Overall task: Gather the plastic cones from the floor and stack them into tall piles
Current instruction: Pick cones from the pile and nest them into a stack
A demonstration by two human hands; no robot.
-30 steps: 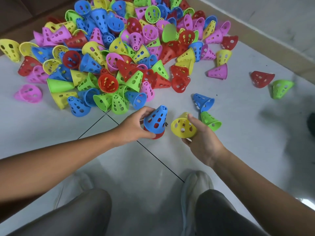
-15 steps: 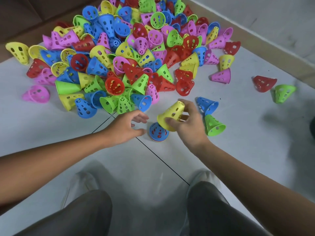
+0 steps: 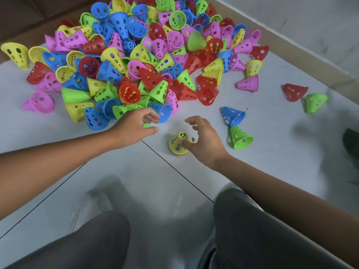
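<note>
A short upright stack [image 3: 178, 144] stands on the white floor, a yellow cone on top with other coloured rims showing beneath. My right hand [image 3: 204, 140] hovers just right of it, fingers spread and loosely curled, thumb close to the yellow cone, holding nothing. My left hand [image 3: 136, 126] reaches toward the near edge of the big heap of coloured cones [image 3: 136, 55], fingers apart over a green cone [image 3: 124, 111] and beside a blue one [image 3: 162, 113], gripping nothing.
Loose cones lie to the right: blue [image 3: 232, 115], green [image 3: 240, 137], pink [image 3: 248, 83], red [image 3: 294, 92] and another green [image 3: 315, 102]. A beige skirting edge [image 3: 291, 55] runs along the far right. My knees [image 3: 262, 233] fill the bottom.
My right hand set the yellow cone onto the blue-topped stack and let go. My left hand released the stack and moved up toward the heap.
</note>
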